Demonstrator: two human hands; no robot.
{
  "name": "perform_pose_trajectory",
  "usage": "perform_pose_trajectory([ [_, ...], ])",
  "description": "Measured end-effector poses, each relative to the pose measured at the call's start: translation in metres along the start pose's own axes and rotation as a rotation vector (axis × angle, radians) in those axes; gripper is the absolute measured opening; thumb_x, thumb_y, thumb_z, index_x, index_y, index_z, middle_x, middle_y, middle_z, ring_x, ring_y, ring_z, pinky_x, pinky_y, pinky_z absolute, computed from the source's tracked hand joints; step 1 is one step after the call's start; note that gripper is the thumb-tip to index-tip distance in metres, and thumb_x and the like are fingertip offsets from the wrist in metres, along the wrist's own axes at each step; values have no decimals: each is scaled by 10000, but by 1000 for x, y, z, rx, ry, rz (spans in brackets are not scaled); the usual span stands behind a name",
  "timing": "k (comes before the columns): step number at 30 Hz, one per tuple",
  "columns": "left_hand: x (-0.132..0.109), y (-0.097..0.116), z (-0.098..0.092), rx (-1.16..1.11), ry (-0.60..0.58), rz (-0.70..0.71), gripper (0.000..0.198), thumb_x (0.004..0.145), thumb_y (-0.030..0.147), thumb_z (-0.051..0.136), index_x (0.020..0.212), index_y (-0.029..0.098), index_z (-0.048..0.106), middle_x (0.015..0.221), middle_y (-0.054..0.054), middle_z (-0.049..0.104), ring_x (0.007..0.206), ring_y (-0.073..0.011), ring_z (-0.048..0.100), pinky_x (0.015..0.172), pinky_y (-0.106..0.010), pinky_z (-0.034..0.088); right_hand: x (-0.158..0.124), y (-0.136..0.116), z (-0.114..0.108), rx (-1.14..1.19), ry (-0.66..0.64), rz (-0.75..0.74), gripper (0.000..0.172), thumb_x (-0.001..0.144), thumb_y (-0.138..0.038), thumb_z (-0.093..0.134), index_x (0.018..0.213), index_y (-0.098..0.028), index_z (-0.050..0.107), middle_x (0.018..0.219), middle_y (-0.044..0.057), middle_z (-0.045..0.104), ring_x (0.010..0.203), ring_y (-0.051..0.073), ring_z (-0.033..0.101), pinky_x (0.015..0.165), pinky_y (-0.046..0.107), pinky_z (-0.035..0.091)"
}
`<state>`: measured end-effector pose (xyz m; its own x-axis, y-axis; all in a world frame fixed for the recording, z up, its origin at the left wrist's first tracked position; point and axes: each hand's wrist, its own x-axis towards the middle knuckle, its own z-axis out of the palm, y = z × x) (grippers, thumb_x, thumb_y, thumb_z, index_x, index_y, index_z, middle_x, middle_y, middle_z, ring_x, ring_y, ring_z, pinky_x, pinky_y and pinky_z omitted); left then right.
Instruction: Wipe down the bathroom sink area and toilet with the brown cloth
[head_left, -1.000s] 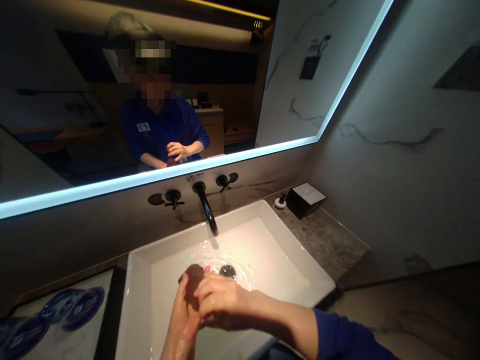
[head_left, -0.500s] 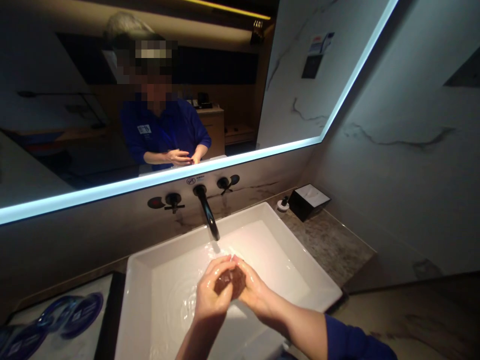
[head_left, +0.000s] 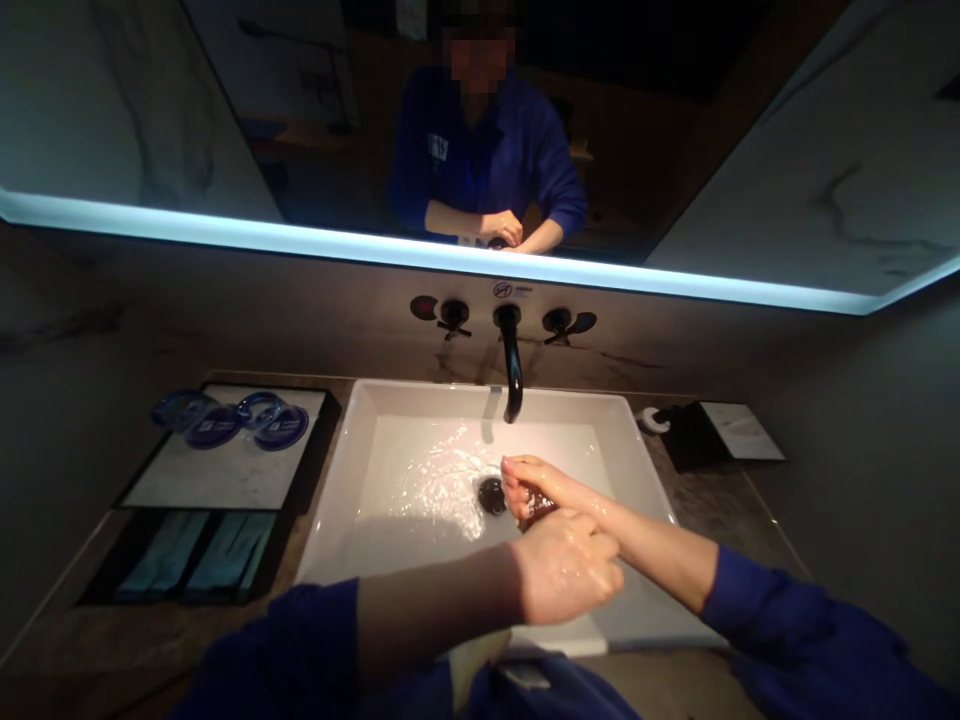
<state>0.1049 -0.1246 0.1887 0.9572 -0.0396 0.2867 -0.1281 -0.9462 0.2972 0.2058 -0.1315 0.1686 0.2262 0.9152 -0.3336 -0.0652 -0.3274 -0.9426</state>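
A wet, glossy, dark reddish-brown lump (head_left: 538, 505) lies in my right hand (head_left: 529, 480), whose fingers curl around it above the sink (head_left: 345, 460). Its exact kind does not show, and part of it is behind my other hand. My left hand (head_left: 566, 570) is wet and closed, crossing over my right wrist and gripping it, with most fingertips hidden. Above both hands the black spout (head_left: 512, 370) juts from the wall. Rippling water covers the basin floor around the dark drain (head_left: 492, 495).
Black cross handles (head_left: 454, 317) flank the spout. On the left, a tray (head_left: 217, 480) bears glasses on blue discs, with folded teal packets (head_left: 161, 550) in front. A small white-and-black bottle (head_left: 655, 420) and a dark box (head_left: 686, 437) stand right. A lit mirror (head_left: 315, 180) spans the wall.
My left hand has left the brown lump and crossed over to my right wrist. The lump stays in my right hand. The view has turned left and levelled, showing the drain and the tray.
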Motion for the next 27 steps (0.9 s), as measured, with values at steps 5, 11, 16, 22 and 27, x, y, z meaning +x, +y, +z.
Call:
perform_pose_trajectory([
  [5, -7, 3, 17, 73, 103, 64, 132, 794, 117, 624, 667, 152, 621, 686, -73, 592, 670, -235, 561, 565, -362, 353, 22, -13, 22, 81, -554, 439, 425, 757, -514, 681, 549, -209, 471, 467, -59, 415, 392, 70, 351, 395, 228, 296],
  [11, -1, 1, 50, 113, 2, 109, 174, 732, 28, 575, 620, 144, 639, 637, -97, 628, 578, -221, 567, 508, -380, 303, 24, -10, 27, -318, -698, 226, 469, 831, -510, 539, 488, -209, 434, 406, -40, 410, 367, 73, 354, 413, 236, 277],
  [16, -5, 2, 53, 144, -50, 67, 170, 704, 25, 579, 598, 143, 637, 630, -104, 644, 543, -223, 567, 491, -365, 306, 29, -3, 38, -432, -719, 218, 462, 782, -511, 578, 482, -188, 443, 390, -38, 440, 366, 73, 399, 410, 213, 308],
  [22, -47, -2, 8, 32, 118, -120, 252, 823, 61, 509, 1014, 135, 655, 1007, -118, 692, 1075, -320, 581, 971, -487, 407, 44, -8, 27, 106, -371, 268, 476, 660, -554, 741, 626, -197, 429, 497, -75, 450, 450, 81, 487, 443, 201, 379],
  [27, -73, -1, 14, -776, 593, -792, 931, 855, 293, 599, 1543, 177, -18, 1615, -156, 82, 1492, -317, 19, 1204, -511, 108, 48, -24, 5, 226, -10, -58, 543, 541, -597, 793, 654, -205, 435, 536, -62, 491, 502, 104, 514, 500, 230, 421],
])
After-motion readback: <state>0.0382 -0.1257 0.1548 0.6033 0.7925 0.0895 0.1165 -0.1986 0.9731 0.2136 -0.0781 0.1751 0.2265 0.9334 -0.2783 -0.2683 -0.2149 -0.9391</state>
